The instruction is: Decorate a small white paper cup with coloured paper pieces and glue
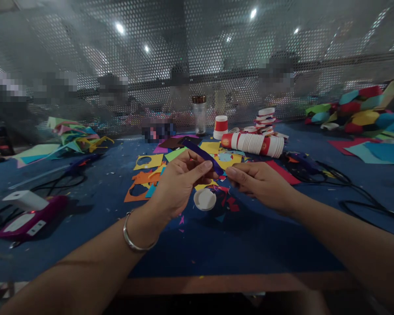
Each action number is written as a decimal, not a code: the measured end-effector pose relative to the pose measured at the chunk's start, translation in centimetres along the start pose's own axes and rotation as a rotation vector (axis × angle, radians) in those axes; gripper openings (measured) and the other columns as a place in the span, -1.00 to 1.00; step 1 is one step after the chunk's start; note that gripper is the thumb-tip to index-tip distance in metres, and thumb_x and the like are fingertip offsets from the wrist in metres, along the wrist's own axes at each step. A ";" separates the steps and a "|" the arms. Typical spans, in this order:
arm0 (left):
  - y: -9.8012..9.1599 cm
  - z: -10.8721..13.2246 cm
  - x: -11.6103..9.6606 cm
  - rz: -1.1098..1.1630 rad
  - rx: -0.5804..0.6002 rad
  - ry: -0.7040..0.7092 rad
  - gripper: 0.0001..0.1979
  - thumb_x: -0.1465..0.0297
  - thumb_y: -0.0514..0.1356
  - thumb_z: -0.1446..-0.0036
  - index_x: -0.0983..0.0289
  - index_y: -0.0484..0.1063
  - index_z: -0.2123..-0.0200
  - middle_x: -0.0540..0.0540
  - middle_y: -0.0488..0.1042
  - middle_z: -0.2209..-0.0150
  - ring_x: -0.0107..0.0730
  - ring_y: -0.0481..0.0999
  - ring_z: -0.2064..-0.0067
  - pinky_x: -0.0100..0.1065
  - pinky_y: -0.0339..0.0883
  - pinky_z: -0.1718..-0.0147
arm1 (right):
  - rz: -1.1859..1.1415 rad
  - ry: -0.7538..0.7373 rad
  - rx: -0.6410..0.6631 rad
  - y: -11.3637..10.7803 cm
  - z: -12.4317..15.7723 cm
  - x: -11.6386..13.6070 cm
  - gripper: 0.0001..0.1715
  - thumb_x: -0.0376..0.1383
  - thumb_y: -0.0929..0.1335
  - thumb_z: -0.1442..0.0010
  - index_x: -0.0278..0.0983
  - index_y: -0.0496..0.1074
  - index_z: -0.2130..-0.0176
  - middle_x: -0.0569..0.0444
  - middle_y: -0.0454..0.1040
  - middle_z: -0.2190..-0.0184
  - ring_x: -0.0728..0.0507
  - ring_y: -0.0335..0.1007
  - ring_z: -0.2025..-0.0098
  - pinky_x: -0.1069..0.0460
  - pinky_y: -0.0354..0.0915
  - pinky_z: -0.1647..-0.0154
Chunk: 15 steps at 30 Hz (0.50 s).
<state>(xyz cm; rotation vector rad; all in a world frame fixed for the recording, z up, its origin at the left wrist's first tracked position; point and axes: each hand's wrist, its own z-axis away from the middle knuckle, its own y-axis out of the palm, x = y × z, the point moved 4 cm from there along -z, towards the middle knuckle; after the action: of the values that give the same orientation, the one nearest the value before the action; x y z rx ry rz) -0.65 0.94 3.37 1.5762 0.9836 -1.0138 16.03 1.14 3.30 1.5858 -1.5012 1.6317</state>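
Above blue tabletop [269, 253], at twelve o'clock from white round piece [205, 199], we hold dark purple strip [199, 152], slanting ten to four o'clock; left hand [184, 179] clamped on it, thumb over fingers; right hand [261, 181] pinched together at its four-o'clock end, cannot tell if strip is caught; best we pinch lightly, keep strip flat, steady left thumb near that end, avoid creases.
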 end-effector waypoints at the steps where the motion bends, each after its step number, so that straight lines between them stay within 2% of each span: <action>1: 0.0 0.0 0.0 -0.012 -0.002 0.015 -0.79 0.44 0.43 0.00 0.30 0.42 0.42 0.00 0.58 0.50 -0.54 0.56 0.46 -0.53 0.41 0.46 | 0.002 0.002 -0.002 0.0 0.0 0.0 -0.32 0.24 0.34 -0.22 -0.19 0.15 0.58 0.28 0.03 0.66 0.04 -0.11 0.61 0.05 -0.12 0.59; 7: 0.2 0.2 0.4 0.008 -0.030 0.077 -0.74 0.44 0.47 0.09 0.28 0.42 0.46 -0.04 0.59 0.51 -0.49 0.59 0.45 -0.47 0.45 0.41 | 0.017 -0.027 -0.008 -0.2 0.0 0.1 -0.31 0.24 0.32 -0.24 -0.20 0.15 0.58 0.26 0.07 0.63 0.05 -0.07 0.60 0.05 -0.09 0.59; 11: 0.3 0.4 0.3 -0.007 -0.035 0.089 -0.73 0.42 0.48 0.10 0.27 0.40 0.49 -0.04 0.56 0.55 -0.48 0.57 0.47 -0.47 0.39 0.45 | 0.038 -0.040 -0.003 -0.2 0.1 0.5 -0.30 0.25 0.31 -0.24 -0.19 0.14 0.58 0.25 0.09 0.63 0.04 -0.04 0.58 0.05 -0.07 0.58; 15: 0.4 0.7 0.1 -0.034 -0.042 0.104 -0.73 0.44 0.47 0.10 0.27 0.39 0.50 -0.05 0.53 0.55 -0.49 0.53 0.47 -0.45 0.38 0.43 | 0.003 -0.055 0.021 0.0 0.1 0.6 -0.29 0.31 0.27 -0.22 -0.19 0.16 0.56 0.28 0.04 0.63 0.04 -0.10 0.59 0.05 -0.09 0.58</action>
<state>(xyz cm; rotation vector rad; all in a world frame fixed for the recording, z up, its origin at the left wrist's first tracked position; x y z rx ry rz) -0.37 0.21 3.32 1.5954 1.0998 -0.9360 15.91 0.84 3.83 1.6535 -1.5190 1.6228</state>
